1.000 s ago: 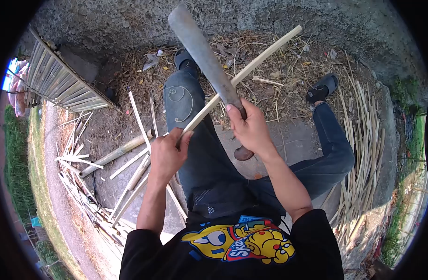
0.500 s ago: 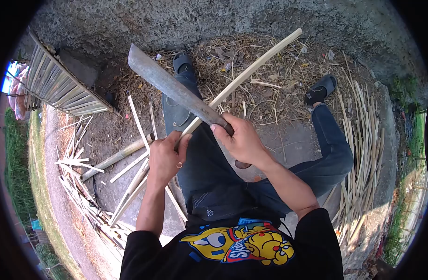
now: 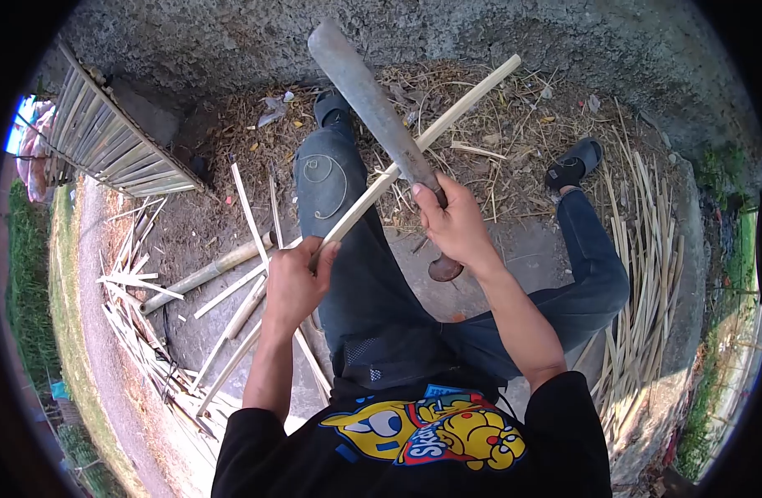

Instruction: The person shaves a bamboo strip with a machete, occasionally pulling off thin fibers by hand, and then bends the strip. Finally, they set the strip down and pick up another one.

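My left hand (image 3: 296, 280) is closed round the near part of a pale bamboo strip (image 3: 460, 106), which slants up and to the right over my left leg. In my right hand (image 3: 457, 226) is the handle of a machete (image 3: 360, 87), its dark rounded butt showing below the fist. The broad grey blade points up and to the left, away from me. It crosses the strip just beyond my right fingers, overlapping it in this view.
Many split strips (image 3: 642, 282) lie in a pile at the right, and more strips (image 3: 161, 357) at the left beside a bamboo pole (image 3: 206, 272). A slatted bamboo panel (image 3: 107, 137) leans at the upper left. Shavings (image 3: 480, 183) litter the ground before a rough wall (image 3: 480, 29).
My right hand has moved right with the machete, and the blade has swung upward to a steeper angle. The strip's far end has shifted slightly left; my left hand stays almost in place.
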`<state>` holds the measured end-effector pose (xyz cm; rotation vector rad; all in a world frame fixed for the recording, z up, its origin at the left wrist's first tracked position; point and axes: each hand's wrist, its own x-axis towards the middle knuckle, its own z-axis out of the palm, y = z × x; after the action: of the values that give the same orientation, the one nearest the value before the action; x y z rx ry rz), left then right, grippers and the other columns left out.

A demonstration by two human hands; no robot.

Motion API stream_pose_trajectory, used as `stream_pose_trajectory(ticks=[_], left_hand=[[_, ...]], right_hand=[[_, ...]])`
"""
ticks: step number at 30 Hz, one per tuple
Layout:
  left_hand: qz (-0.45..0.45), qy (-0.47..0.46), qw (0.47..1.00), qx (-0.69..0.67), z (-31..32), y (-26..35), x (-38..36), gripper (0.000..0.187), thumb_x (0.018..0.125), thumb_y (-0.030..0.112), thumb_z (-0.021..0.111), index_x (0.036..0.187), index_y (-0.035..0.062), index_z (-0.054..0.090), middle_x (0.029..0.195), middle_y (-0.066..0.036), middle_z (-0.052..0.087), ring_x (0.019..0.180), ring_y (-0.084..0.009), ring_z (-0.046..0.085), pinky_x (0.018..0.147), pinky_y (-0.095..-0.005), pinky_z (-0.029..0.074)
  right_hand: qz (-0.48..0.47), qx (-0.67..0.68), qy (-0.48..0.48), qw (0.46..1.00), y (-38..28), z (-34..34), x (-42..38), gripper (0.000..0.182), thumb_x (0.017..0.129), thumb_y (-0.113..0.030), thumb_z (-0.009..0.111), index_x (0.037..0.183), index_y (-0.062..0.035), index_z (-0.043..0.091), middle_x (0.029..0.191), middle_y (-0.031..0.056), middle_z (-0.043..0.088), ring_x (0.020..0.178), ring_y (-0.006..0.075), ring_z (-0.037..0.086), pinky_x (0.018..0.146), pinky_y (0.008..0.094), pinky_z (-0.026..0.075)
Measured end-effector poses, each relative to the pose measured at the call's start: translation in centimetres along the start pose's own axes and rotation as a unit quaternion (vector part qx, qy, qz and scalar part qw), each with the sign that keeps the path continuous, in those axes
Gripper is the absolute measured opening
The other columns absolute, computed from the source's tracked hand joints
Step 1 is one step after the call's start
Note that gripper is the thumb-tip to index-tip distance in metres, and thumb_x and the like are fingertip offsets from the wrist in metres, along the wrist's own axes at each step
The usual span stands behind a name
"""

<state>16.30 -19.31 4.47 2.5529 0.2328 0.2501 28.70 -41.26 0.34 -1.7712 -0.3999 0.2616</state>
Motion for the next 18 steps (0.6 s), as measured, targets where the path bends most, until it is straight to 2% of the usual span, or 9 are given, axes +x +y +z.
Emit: stream_pose_trajectory(ticks=[2,3,6,8,12,14,15,16,18], left_hand=[[-0.007,-0.006,1.0,-0.01,0.1,0.2,0.2,0.026,0.096,0.02,0.07,0.08,-0.0013,0.069,0.053,-0.013,0.057,0.043,-0.0206,0.051,0.047,-0.0356,0.04],[-0.007,-0.004,1.0,-0.012,0.4,0.5,0.5,0.026,0.096,0.02,0.07,0.08,-0.0013,0.069,0.053,-0.013,0.057,0.043,-0.0206,0.051,0.047,-0.0356,0.04],[0.017,0.008,0.999,-0.026,0.9,1.4,1.3,0.025,0.096,0.019,0.069,0.08,-0.001,0.069,0.054,-0.013,0.058,0.044,-0.0199,0.053,0.048,-0.0352,0.041],[0.012,0.005,0.999,-0.048,0.4,1.4,1.0,0.026,0.096,0.019,0.069,0.081,-0.0015,0.069,0.055,-0.014,0.058,0.045,-0.0199,0.053,0.048,-0.0355,0.041],[-0.03,-0.005,0.998,-0.054,0.1,1.5,0.9,0.026,0.096,0.019,0.069,0.082,-0.0019,0.069,0.055,-0.015,0.059,0.045,-0.0193,0.052,0.048,-0.0353,0.041],[-0.001,-0.005,0.999,-0.048,1.3,1.8,1.7,0.028,0.095,0.022,0.071,0.08,-0.0017,0.067,0.057,-0.019,0.061,0.049,-0.0357,0.061,0.05,-0.0422,0.045],[-0.001,-0.019,0.999,-0.048,1.2,2.2,1.9,0.027,0.096,0.021,0.069,0.083,-0.0021,0.069,0.053,-0.012,0.056,0.045,-0.0145,0.048,0.047,-0.0325,0.037],[0.004,-0.022,0.999,-0.047,1.1,2.3,1.9,0.027,0.096,0.021,0.069,0.083,-0.0021,0.069,0.053,-0.012,0.056,0.045,-0.0145,0.048,0.047,-0.0325,0.037],[-0.038,-0.042,0.995,-0.085,0.6,2.1,1.3,0.031,0.097,0.024,0.069,0.082,-0.0025,0.069,0.053,-0.008,0.057,0.046,-0.012,0.048,0.046,-0.031,0.038]], right_hand=[[0.077,0.079,0.041,0.993,-0.7,-0.4,0.4,0.03,0.101,-0.03,0.059,0.094,-0.0004,0.06,0.061,0.0072,0.057,0.054,0.0162,0.054,0.053,0.0364,0.043],[0.078,0.109,0.024,0.991,-1.1,0.1,0.0,0.029,0.102,-0.029,0.059,0.093,-0.0009,0.06,0.059,0.0056,0.056,0.053,0.0133,0.054,0.051,0.0349,0.043],[-0.008,0.017,0.001,1.0,-1.0,2.7,-1.6,0.029,0.102,-0.029,0.059,0.094,-0.0006,0.06,0.058,0.0047,0.054,0.05,0.0142,0.053,0.051,0.0354,0.043],[0.01,0.049,-0.005,0.999,-1.4,1.9,-1.2,0.029,0.101,-0.029,0.06,0.095,-0.0007,0.06,0.059,0.0054,0.055,0.05,0.0153,0.053,0.051,0.0358,0.043],[0.076,0.115,0.043,0.989,-1.2,0.4,0.2,0.029,0.1,-0.029,0.062,0.095,-0.0006,0.061,0.06,0.0078,0.058,0.051,0.0181,0.054,0.052,0.0366,0.044],[0.043,0.075,-0.021,0.996,-1.3,2.2,-1.4,0.029,0.1,-0.029,0.061,0.096,-0.0002,0.062,0.061,0.0086,0.058,0.052,0.0179,0.055,0.053,0.0361,0.045],[0.008,0.029,-0.051,0.998,-1.5,3.0,-2.1,0.029,0.1,-0.028,0.061,0.098,0.0003,0.062,0.062,0.0101,0.059,0.055,0.0182,0.057,0.055,0.0356,0.045],[0.015,0.041,-0.064,0.997,-2.0,3.4,-3.0,0.029,0.1,-0.029,0.062,0.099,0.0002,0.063,0.062,0.0094,0.058,0.057,0.0169,0.058,0.057,0.0352,0.046],[0.04,0.135,-0.067,0.988,-2.2,3.1,-2.7,0.028,0.101,-0.029,0.061,0.097,-0.0013,0.061,0.061,0.0047,0.057,0.054,0.0125,0.056,0.052,0.032,0.044]])
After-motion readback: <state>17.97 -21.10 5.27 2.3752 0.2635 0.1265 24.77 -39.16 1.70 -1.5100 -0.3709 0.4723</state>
